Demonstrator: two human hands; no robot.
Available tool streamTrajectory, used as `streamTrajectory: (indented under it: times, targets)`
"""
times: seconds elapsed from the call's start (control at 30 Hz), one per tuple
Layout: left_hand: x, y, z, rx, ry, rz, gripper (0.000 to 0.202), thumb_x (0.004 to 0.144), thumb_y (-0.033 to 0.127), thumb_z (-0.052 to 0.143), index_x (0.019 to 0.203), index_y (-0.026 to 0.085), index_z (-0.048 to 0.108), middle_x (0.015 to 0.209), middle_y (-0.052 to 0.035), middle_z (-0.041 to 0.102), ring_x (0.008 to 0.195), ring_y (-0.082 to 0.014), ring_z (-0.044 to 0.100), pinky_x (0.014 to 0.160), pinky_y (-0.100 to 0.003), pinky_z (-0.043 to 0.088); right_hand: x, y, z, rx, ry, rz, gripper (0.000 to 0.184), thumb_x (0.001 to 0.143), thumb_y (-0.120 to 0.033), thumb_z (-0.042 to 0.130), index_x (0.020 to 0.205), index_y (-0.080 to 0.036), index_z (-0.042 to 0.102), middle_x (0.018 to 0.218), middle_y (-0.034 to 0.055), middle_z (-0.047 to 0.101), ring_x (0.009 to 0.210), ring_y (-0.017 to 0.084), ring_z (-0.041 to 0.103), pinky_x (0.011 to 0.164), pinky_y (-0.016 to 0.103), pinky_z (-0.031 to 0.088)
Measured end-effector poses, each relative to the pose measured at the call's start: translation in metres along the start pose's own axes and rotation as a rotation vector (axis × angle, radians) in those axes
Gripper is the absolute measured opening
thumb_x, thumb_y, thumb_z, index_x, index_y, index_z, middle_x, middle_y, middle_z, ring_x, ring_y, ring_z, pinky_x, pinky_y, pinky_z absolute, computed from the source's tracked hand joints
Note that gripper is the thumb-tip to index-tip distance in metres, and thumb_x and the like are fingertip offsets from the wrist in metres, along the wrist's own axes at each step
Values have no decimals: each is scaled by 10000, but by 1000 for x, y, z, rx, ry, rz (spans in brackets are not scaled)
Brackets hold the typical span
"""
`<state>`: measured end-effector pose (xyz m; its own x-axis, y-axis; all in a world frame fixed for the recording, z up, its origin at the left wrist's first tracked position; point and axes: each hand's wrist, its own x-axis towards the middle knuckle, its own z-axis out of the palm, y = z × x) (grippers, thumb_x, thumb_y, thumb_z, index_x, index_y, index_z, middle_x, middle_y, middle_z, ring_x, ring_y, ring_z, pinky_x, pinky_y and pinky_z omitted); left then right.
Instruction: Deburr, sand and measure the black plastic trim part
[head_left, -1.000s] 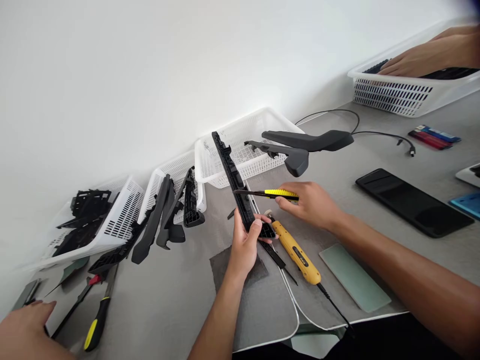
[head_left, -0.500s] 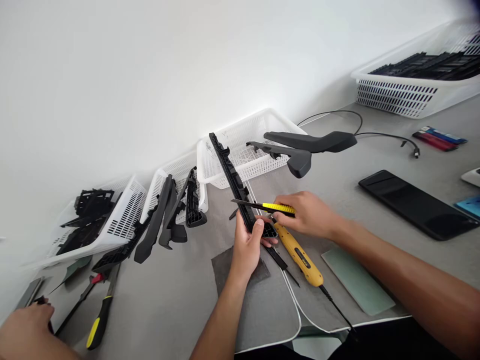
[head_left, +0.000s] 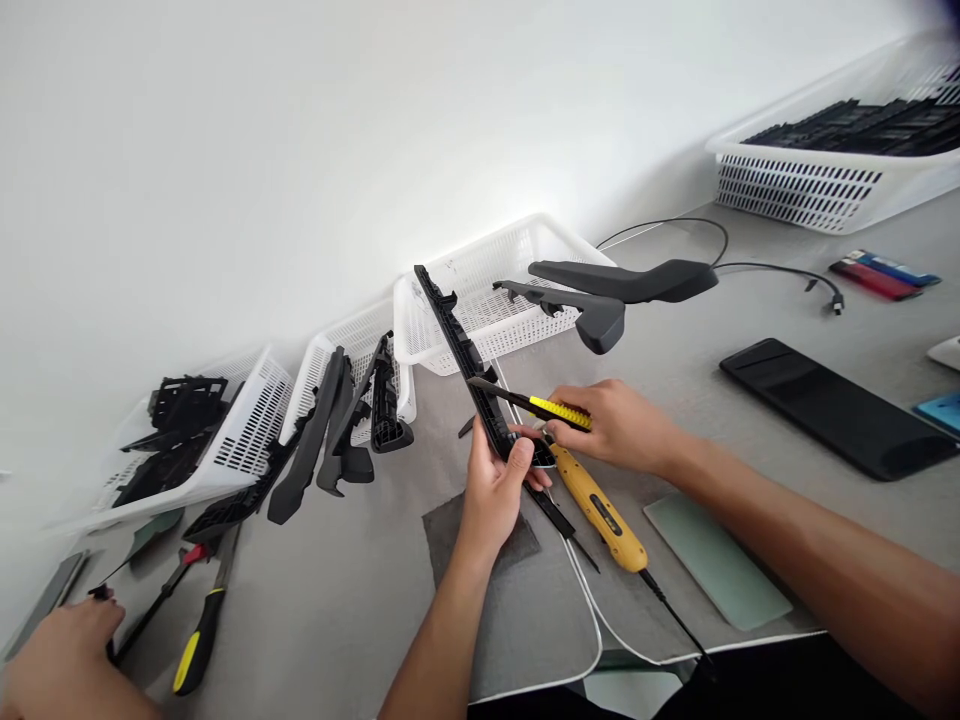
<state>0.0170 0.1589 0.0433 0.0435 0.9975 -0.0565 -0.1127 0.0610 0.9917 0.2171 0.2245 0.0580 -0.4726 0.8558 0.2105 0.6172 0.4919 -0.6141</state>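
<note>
A long black ribbed plastic trim piece [head_left: 463, 352] is gripped near its lower end by my left hand [head_left: 496, 487], its far end tilted up over a white basket. My right hand [head_left: 611, 425] is closed round a yellow and black utility knife [head_left: 556, 411]. The knife's blade lies against or just over the trim piece's middle; I cannot tell whether it touches. Under my right hand, a yellow corded hand tool [head_left: 600, 508] rests on the table. Beneath my left forearm is a dark square sheet [head_left: 442, 535].
White baskets [head_left: 409, 345] line the wall, with grey trim pieces [head_left: 637, 283] across their rims. A phone [head_left: 832, 405] and a pale glass plate [head_left: 716, 560] lie to the right. At the far left, another person's hand [head_left: 71, 640] is near a yellow-black handled tool [head_left: 199, 642].
The knife blade has tilted and shifted slightly along the trim piece. My hands stay almost in place. The other person's hand at the left has moved a little to the right.
</note>
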Motion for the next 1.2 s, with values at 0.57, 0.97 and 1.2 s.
streamTrajectory:
  times: [0.57,0.97,1.2]
  targets:
    - [1,7,-1,9,40,-20,305,852,276,758,1104,223,594,1018,-3,701,572,-85,616,551,-251,563,1,2,-7,-18,-43,-27,132,909,-303,592,893,-232,701,695,3,655,613,172,513,627,313,284]
    - [-1,11,-1,15,70,-18,244,798,262,690,1027,210,626,991,-32,698,706,-132,580,518,-223,514,1,5,-8,-20,-58,-77,127,911,-290,590,866,-227,690,688,-1,651,599,165,507,634,313,306]
    - [1,7,-7,-63,76,-23,263,793,262,638,1052,215,628,953,-34,716,745,-151,572,505,-205,453,2,11,-7,-17,20,-91,125,918,-269,603,901,-221,717,820,40,747,728,204,621,687,311,374]
